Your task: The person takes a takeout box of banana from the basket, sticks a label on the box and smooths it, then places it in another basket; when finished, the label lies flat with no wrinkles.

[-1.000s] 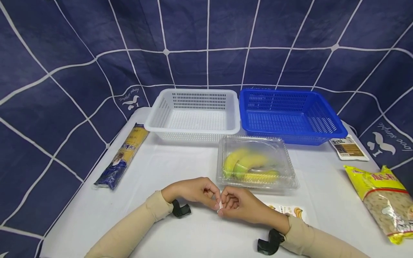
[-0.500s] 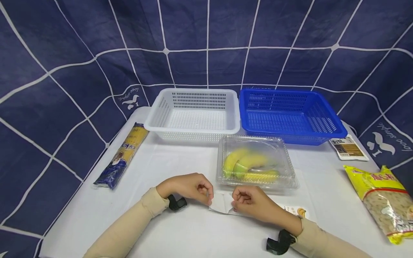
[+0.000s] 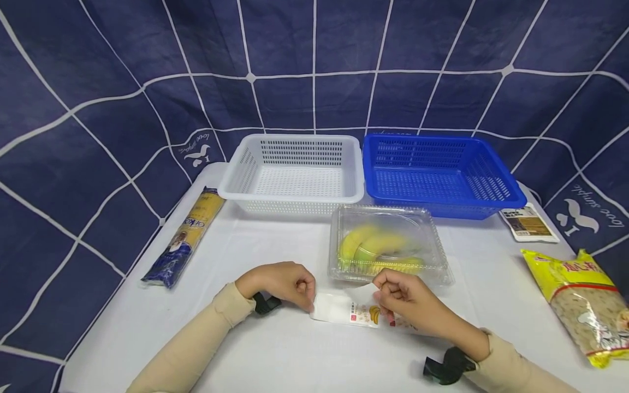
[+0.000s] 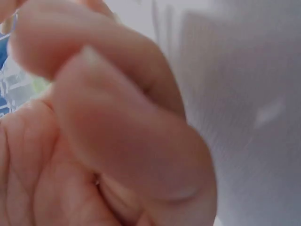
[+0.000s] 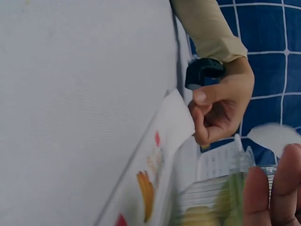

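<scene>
A white label strip (image 3: 335, 307) printed with bananas and small lettering lies level just in front of the clear lidded box (image 3: 390, 243), which holds bananas (image 3: 373, 245). My left hand (image 3: 282, 284) pinches the strip's left end between thumb and finger. With curled fingers, my right hand (image 3: 413, 303) holds a blank white flap (image 3: 362, 295), folded back and lifted off the strip toward the right. The right hand covers part of the strip's right side. In the left wrist view, curled fingers (image 4: 127, 122) fill most of the picture and the pinched end is hidden.
Behind the box stand a white basket (image 3: 295, 199) and a blue basket (image 3: 447, 206), side by side. A pasta packet (image 3: 189, 234) lies at left. On the right are a yellow bag (image 3: 585, 305) and a small flat packet (image 3: 529, 224).
Both hands began together over a small white piece. They have drawn apart, the right hand moving farther right with the flap, and more of the printed strip now shows between them.
</scene>
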Demonstrator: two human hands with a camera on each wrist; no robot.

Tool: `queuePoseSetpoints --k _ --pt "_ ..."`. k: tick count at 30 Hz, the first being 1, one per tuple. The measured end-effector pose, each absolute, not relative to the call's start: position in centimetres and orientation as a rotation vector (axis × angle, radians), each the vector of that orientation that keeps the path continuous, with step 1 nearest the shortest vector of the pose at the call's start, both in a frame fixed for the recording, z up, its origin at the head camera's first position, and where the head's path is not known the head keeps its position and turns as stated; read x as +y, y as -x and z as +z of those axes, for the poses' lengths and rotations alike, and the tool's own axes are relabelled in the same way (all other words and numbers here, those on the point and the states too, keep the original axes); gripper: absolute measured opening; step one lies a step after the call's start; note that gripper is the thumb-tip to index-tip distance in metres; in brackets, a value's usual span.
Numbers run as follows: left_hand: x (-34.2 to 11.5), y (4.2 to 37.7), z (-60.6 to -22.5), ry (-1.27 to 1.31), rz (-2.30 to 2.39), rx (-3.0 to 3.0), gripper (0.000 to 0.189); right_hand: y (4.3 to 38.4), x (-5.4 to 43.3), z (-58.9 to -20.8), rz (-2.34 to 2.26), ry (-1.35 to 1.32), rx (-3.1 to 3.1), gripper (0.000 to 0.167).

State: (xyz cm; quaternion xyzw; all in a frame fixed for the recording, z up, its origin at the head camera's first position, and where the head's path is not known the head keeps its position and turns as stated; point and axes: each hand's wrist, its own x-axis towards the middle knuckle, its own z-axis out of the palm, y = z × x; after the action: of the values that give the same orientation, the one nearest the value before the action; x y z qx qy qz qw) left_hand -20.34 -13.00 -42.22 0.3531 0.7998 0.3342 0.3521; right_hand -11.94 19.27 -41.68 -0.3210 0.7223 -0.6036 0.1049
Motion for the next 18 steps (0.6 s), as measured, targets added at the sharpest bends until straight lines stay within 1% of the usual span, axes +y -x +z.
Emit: queuePoseSetpoints --k 2,6,9,13,16,18 --pt "-13.2 20.6 -42.1 -0.915 0.87 2.091 0.014 12.1 19.5 -41.3 -1.802 0.96 2.092 0.002" --pt "-13.5 21.3 -41.9 -0.894 0.921 2.14 0.018 12.5 19.9 -40.5 -1.835 0.943 2.07 0.007" --pt "-13.6 21.9 -41.8 -0.869 0.986 2.187 0.023 12.8 20.2 -39.9 -1.849 0.928 2.133 0.016" --pt "-13.7 22.6 -41.6 -0.842 1.084 2.252 0.028 13.0 20.6 -39.2 -1.87 0.977 2.233 0.026" --pt "-13.5 23.1 -41.5 -0.774 1.195 2.283 0.03 13.3 20.8 -38.7 -1.893 0.988 2.253 0.028" --pt "-13.3 23.4 -41.5 -0.698 1.283 2.301 0.032 13.5 20.9 -38.4 -1.906 0.957 2.262 0.024"
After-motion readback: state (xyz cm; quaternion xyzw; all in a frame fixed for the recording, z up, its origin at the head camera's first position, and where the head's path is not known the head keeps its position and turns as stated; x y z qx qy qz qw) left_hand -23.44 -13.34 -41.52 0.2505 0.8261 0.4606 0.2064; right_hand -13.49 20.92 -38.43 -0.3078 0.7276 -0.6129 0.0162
